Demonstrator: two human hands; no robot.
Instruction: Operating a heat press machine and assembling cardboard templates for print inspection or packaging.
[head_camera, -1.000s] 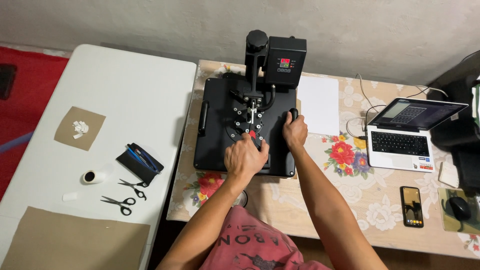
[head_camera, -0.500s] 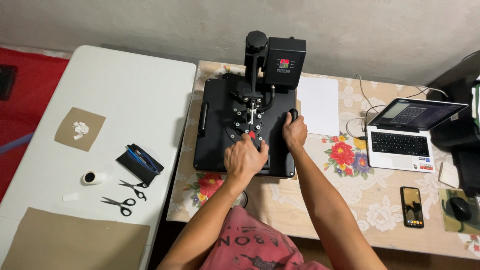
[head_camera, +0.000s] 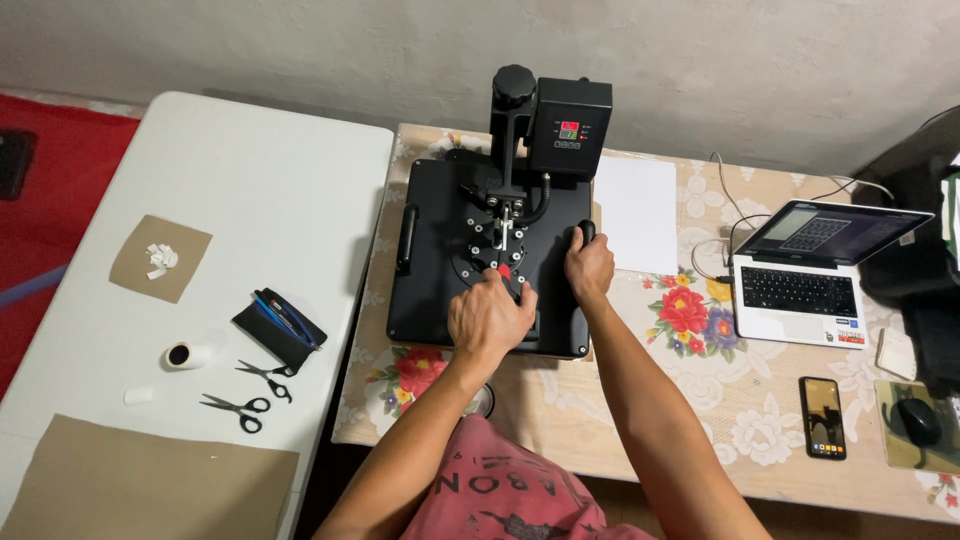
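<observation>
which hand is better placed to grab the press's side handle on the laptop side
Right. The right hand already rests at the handle on that edge of the press, while the left hand lies on the plate's middle.

A black heat press (head_camera: 490, 255) is seen shut on a flowered tablecloth (head_camera: 700, 400), its top plate pressed by the left hand (head_camera: 490, 318) while the side handle is gripped by the right hand (head_camera: 588, 268). An open laptop (head_camera: 810, 270) and a phone (head_camera: 826, 417) are laid to the right; two scissors (head_camera: 250, 392) and a tape roll (head_camera: 186, 355) are spread on the white table (head_camera: 260, 180).
</observation>
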